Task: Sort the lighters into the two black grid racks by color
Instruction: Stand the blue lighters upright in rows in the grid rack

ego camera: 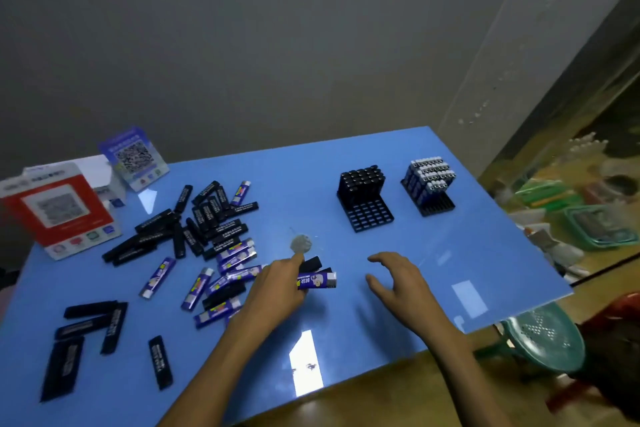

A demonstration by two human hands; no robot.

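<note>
Your blue tabletop is smooth and glossy, throwing back window glare; the black lighters look like matt plastic with pale print; the blue lighters wear shiny printed wraps and silvery metal caps; both grid racks look like dull black plastic; the QR sign stands seem glossy acrylic.

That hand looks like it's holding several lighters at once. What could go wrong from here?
The left hand grips a blue lighter together with black lighters, so one might slip out or end up in the wrong rack. The black-lighter rack and the blue-lighter rack stand close together, so a reaching arm could knock one. The right hand hovers open.
</note>
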